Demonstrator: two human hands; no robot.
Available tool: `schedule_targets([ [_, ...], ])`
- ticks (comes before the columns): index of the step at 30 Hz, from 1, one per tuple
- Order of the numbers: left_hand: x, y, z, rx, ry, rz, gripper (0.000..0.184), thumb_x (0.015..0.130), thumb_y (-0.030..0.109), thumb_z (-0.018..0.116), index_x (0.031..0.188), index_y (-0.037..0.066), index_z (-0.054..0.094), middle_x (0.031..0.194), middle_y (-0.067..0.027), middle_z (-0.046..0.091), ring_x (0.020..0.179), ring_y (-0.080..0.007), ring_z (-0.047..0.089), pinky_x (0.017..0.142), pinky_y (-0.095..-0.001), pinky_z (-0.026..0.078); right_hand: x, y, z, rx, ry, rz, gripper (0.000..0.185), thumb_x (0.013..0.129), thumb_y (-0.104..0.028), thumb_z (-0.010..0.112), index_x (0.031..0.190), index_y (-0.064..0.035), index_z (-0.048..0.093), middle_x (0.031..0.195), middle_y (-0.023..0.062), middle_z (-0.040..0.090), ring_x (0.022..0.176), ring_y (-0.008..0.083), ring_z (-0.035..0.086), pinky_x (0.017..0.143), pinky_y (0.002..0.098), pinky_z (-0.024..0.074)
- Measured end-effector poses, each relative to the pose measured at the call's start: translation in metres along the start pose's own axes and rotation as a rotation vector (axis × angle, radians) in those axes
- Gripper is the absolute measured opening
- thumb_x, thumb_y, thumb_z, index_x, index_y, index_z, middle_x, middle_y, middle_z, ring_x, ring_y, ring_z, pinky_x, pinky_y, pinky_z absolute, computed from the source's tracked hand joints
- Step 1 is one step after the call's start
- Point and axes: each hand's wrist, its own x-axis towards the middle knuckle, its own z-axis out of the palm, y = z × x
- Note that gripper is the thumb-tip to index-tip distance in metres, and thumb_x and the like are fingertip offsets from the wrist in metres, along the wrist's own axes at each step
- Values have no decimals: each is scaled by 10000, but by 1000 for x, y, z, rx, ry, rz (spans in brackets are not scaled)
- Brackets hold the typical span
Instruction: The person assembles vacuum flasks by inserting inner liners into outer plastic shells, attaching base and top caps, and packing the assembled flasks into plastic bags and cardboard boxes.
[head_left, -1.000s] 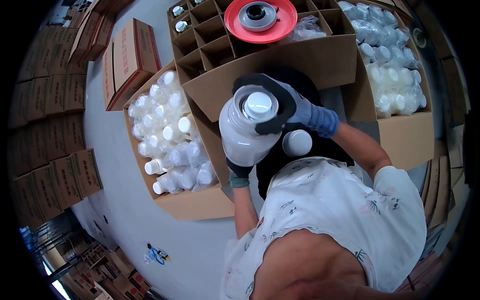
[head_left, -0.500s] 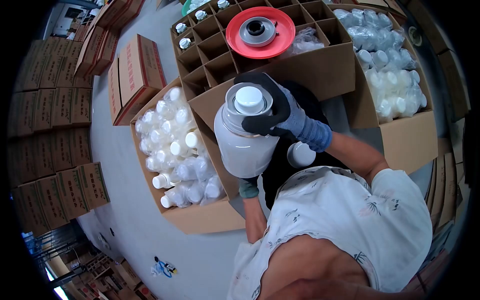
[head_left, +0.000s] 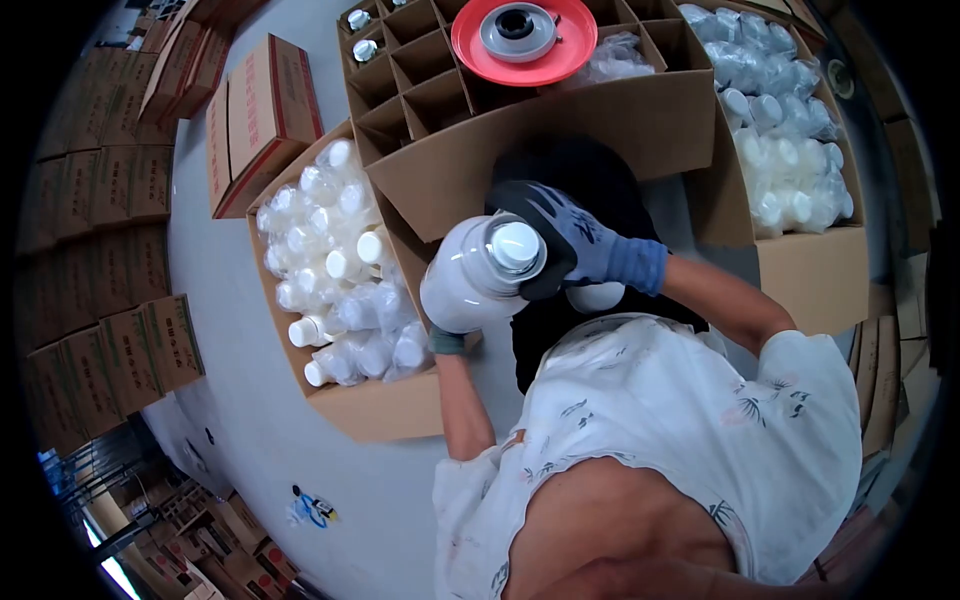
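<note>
A large white bottle [head_left: 462, 280] with a white cap [head_left: 515, 245] is tilted in front of my body. My right hand [head_left: 570, 235], in a grey-and-black glove, is closed round its neck just beside the cap. My left hand [head_left: 447, 341], also gloved, is at the bottle's lower end; most of its fingers are hidden behind the bottle. Below my right wrist a white round object [head_left: 596, 297] shows in part against my dark trousers.
Ahead stands a divided carton [head_left: 560, 130] with a red round dish [head_left: 580, 60] on it and several capped bottles inside. Open cartons of plastic-wrapped bottles flank me, one left [head_left: 375, 412] and one right [head_left: 815, 270]. A closed carton [head_left: 255, 120] and stacked boxes [head_left: 125, 370] stand farther left.
The bottle has tipped over from nearly upright, its base swinging left and its cap moving down. Both hands moved with it. My view has shifted slightly.
</note>
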Motion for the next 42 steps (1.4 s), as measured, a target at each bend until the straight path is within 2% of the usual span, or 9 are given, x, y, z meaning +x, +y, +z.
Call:
schedule_targets([
  [6, -11, 3, 3, -19, -25, -39, 505, 840, 173, 646, 1310, 76, 489, 1272, -108, 549, 1172, -249, 528, 993, -356, 405, -108, 20, 10, -467, -780, 171, 893, 699, -394, 729, 1435, -113, 309, 1367, 210, 378, 1272, 383, 371, 1107, 484, 244],
  [17, 34, 12, -14, -131, -111, -126, 475, 855, 158, 617, 1305, 75, 493, 1271, -109, 549, 1168, -246, 533, 987, -347, 410, -38, -18, -81, -351, -413, -267, 809, 669, -230, 762, 1395, -204, 406, 1449, 160, 333, 1287, 405, 358, 1043, 511, 356],
  [23, 50, 18, -29, -196, -190, -183, 459, 863, 150, 601, 1302, 75, 495, 1270, -110, 550, 1166, -244, 535, 985, -342, 413, -68, 8, -55, 1249, -66, 1246, 572, 943, -446, 510, 1324, -20, 479, 1248, 62, 542, 1166, 150, 490, 1037, 295, 354],
  [27, 60, 27, -41, -234, -256, -237, 448, 868, 145, 591, 1300, 74, 496, 1270, -111, 550, 1165, -243, 537, 983, -338, 415, -77, -3, -53, 356, 17, 301, 741, 867, -424, 628, 1422, -31, 333, 1368, 91, 440, 1261, 204, 404, 1075, 337, 307],
  [31, 109, 76, -81, -163, -435, -205, 438, 873, 139, 580, 1299, 74, 498, 1270, -111, 550, 1164, -242, 538, 981, -335, 416, -74, -16, -62, 879, -274, 900, 776, 830, -374, 675, 1434, -46, 316, 1414, 136, 394, 1325, 239, 336, 1095, 349, 278],
  [34, 150, 129, -48, 605, -403, 589, 338, 880, 68, 476, 1206, 55, 565, 1170, -150, 608, 1085, -257, 592, 909, -325, 463, -48, 40, -83, 39, -867, 695, 552, 846, -369, 650, 1285, -62, 514, 1155, 140, 622, 1042, 232, 603, 917, 350, 465],
  [37, 176, 181, 49, 630, -745, 246, 213, 876, 210, 499, 939, 47, 621, 913, -192, 658, 896, -341, 620, 837, -412, 482, 23, 79, -123, -281, -156, 288, 430, 844, -329, 647, 1188, -81, 576, 937, 146, 658, 869, 248, 648, 780, 373, 517],
  [38, 177, 161, 74, 494, -738, 293, 247, 879, 255, 491, 871, 45, 621, 851, -198, 656, 851, -357, 621, 811, -424, 482, 55, 74, -136, -277, -104, 566, 425, 847, -341, 647, 1204, -122, 572, 999, 146, 635, 938, 283, 623, 825, 385, 501],
  [42, 195, 192, 55, 527, -898, 137, 367, 863, 393, 542, 890, 44, 651, 958, -195, 650, 871, -349, 615, 808, -417, 471, 143, 202, -135, -834, -32, -91, 498, 850, -249, 644, 1317, -180, 486, 1247, 159, 509, 1115, 335, 526, 945, 404, 437],
])
